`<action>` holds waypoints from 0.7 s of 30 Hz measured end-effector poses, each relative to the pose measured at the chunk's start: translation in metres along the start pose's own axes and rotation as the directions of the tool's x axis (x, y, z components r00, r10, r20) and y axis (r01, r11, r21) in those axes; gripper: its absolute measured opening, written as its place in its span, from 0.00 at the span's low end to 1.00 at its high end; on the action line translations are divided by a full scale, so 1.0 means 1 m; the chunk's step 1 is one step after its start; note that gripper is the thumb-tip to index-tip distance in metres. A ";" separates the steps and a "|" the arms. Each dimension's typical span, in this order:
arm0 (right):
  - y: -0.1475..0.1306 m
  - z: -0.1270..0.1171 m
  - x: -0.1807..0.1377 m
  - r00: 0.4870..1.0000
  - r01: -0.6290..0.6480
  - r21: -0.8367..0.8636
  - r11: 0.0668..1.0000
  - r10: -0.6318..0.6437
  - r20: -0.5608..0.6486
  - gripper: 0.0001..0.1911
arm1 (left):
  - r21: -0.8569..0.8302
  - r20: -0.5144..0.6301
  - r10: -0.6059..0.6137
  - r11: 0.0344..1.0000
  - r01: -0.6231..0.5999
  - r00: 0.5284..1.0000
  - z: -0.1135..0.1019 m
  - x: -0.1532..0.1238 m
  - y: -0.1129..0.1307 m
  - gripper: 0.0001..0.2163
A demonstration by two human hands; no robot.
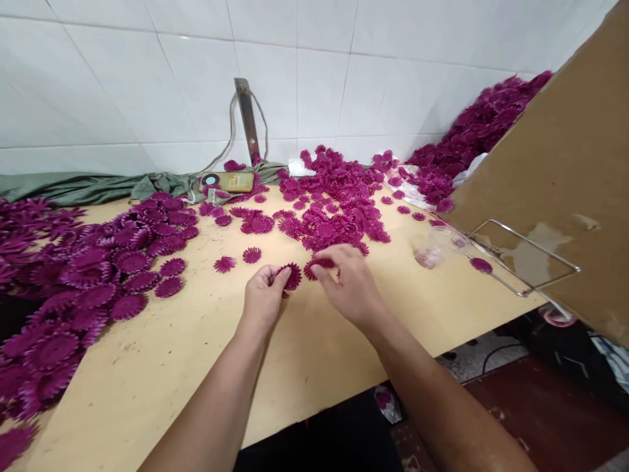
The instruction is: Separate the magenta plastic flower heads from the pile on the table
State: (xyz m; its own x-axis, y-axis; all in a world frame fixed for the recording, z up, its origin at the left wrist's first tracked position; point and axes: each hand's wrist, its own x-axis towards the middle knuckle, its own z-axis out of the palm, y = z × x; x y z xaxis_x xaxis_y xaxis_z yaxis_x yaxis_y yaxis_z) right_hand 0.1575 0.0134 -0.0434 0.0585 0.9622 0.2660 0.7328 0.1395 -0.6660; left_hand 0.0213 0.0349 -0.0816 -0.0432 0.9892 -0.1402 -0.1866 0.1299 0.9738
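My left hand [263, 295] pinches a purple artificial flower piece [293, 276] between thumb and fingers, low over the table. Close by on the right, my right hand [351, 285] has its thumb and curled fingers around another purple flower piece [309, 269], partly hidden by the hand. Just beyond my hands spreads a loose heap of small purple flower pieces [327, 226]. Two single ones, a flower piece [252, 254] and a ragged flower piece [225, 264], lie left of the heap.
Larger purple flower layers [95, 288] cover the table's left side. A phone [228, 181] lies by green cloth [98, 187] along the tiled wall. At right stand a cardboard box [555, 177], a metal wire frame [525, 255] and a clear plastic container [432, 249]. More flowers [481, 124] pile behind.
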 end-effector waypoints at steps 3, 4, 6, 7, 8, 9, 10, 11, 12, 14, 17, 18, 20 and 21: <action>-0.014 0.013 -0.003 0.987 -0.026 0.090 0.996 0.011 0.159 0.09 | -0.049 0.026 -0.038 0.998 0.039 0.999 0.000 0.000 -0.001 0.15; -0.016 0.016 -0.002 0.983 -0.051 0.103 0.993 0.032 0.182 0.11 | -0.067 0.032 -0.046 0.997 0.048 0.998 -0.001 0.001 -0.001 0.16; -0.016 0.021 0.002 0.969 -0.090 0.113 0.990 0.061 0.238 0.12 | -0.086 0.047 -0.047 0.995 0.051 0.998 -0.003 0.001 -0.001 0.17; -0.013 0.022 0.005 0.961 -0.101 0.112 0.989 0.067 0.270 0.12 | -0.088 0.064 -0.045 0.995 0.051 0.997 -0.004 0.002 -0.001 0.17; -0.010 0.023 0.009 0.954 -0.101 0.108 0.989 0.066 0.291 0.11 | -0.081 0.087 -0.047 0.995 0.054 0.995 -0.006 0.002 -0.001 0.18; -0.006 0.024 0.011 0.953 -0.091 0.101 0.991 0.057 0.298 0.10 | -0.067 0.114 -0.053 0.996 0.061 0.992 -0.007 0.002 0.000 0.17; -0.002 0.024 0.014 0.956 -0.073 0.095 0.993 0.043 0.290 0.09 | -0.046 0.137 -0.061 0.997 0.068 0.989 -0.007 0.002 0.001 0.17; 0.001 0.024 0.016 0.962 -0.058 0.094 0.994 0.031 0.272 0.07 | -0.024 0.156 -0.073 0.997 0.078 0.985 -0.008 0.002 0.001 0.16; 0.004 0.025 0.016 0.968 -0.049 0.107 0.993 0.021 0.251 0.06 | -0.007 0.165 -0.083 0.996 0.085 0.983 -0.007 0.001 0.002 0.16; 0.005 0.027 0.012 0.983 -0.036 0.171 0.985 0.004 0.183 0.06 | 0.007 0.145 -0.088 0.996 0.088 0.986 -0.005 0.001 0.002 0.15; -0.002 0.028 -0.004 0.993 0.115 0.227 0.967 -0.120 0.011 0.07 | -0.023 0.063 -0.071 0.997 0.073 0.995 -0.003 0.002 0.001 0.11; -0.005 0.027 -0.012 0.980 0.197 0.233 0.952 -0.192 -0.044 0.07 | -0.033 0.041 -0.070 0.997 0.071 0.997 -0.002 0.003 0.000 0.10; -0.013 0.018 -0.026 0.945 0.327 0.272 0.905 -0.307 -0.113 0.08 | -0.064 -0.035 -0.084 0.995 0.081 0.996 -0.002 0.006 0.001 0.09; -0.015 0.012 -0.030 0.933 0.358 0.310 0.881 -0.332 -0.136 0.08 | -0.085 -0.087 -0.099 0.992 0.091 0.991 -0.002 0.007 0.002 0.08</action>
State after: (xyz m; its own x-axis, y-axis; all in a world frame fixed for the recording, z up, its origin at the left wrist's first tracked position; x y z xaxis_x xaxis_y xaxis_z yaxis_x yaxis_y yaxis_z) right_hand 0.1365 -0.0152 -0.0496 -0.0967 0.8201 0.5639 0.4560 0.5401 -0.7073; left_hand 0.0188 0.0421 -0.0812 -0.1101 0.9618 -0.2505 -0.2726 0.2132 0.9382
